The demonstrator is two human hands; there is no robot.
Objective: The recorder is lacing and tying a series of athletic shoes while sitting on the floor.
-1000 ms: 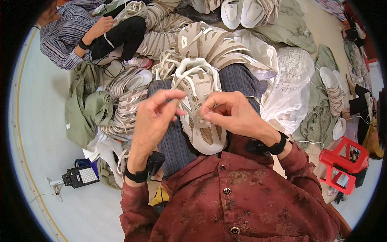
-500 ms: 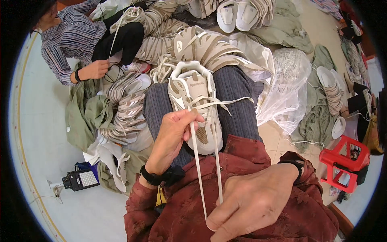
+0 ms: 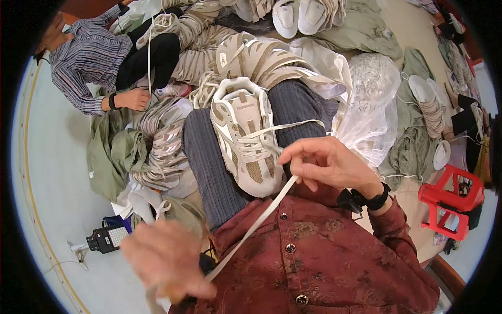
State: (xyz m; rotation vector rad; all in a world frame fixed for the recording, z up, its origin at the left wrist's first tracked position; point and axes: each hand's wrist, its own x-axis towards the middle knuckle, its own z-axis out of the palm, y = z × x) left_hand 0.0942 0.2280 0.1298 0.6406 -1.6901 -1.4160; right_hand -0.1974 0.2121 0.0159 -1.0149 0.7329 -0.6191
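Observation:
A beige and white sneaker (image 3: 244,133) rests across my dark striped trouser legs, its toe toward me. Pale laces cross its tongue, and one loose lace end (image 3: 300,124) sticks out to the right. My right hand (image 3: 327,163) is beside the shoe's right edge, with bent fingers closed on the flat shoelace (image 3: 264,220). From there the shoelace stretches taut down to my left hand (image 3: 164,259) at the lower left. That hand is smeared by motion but appears closed around the lace; its fingers are hard to make out.
Stacked shoe uppers (image 3: 272,60) lie beyond my knees. A clear plastic bag (image 3: 371,99) sits to their right, and a red plastic stool (image 3: 452,201) farther right. At the upper left a co-worker in a striped shirt (image 3: 91,57) holds a lace. A small lamp panel (image 3: 107,238) is at left.
My left hand has moved from the shoe to the lower left, drawing the shoelace with it. My right hand has come up from my lap to the shoe's right side. The shoe has tilted slightly.

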